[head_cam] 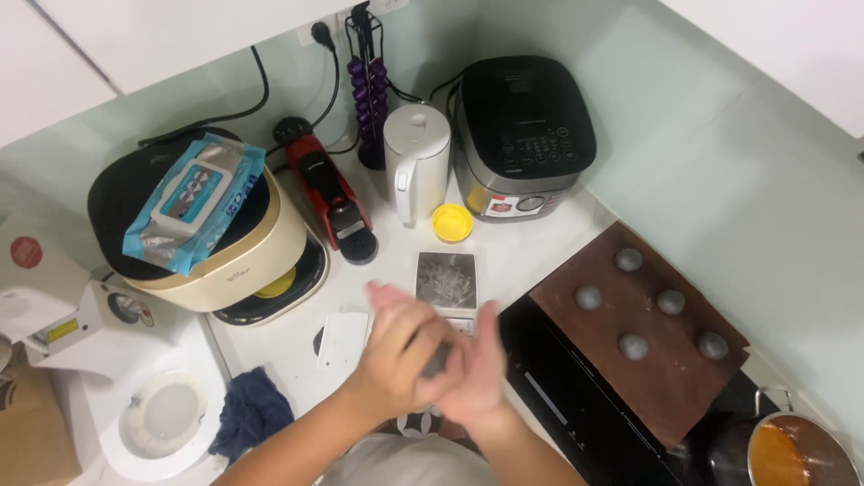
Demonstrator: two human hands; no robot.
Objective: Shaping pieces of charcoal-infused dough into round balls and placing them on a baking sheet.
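Pressing palm to palm, left hand (402, 355) and right hand (477, 369) enclose a grey lump (438, 358) above the counter's front edge (297, 346).

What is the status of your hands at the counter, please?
Left hand and right hand pressed together, rolling a grey ball. Five grey balls on brown board. Nothing in the way.

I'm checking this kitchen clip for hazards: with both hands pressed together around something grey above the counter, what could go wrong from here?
1. The left hand and right hand work close to the cooktop; an elbow could knock the pot of orange-brown liquid at its edge.
2. The grey lumps sit loose on the brown board, which overhangs the cooktop; a bump might roll them off.
3. The grey piece between the palms could slip out.
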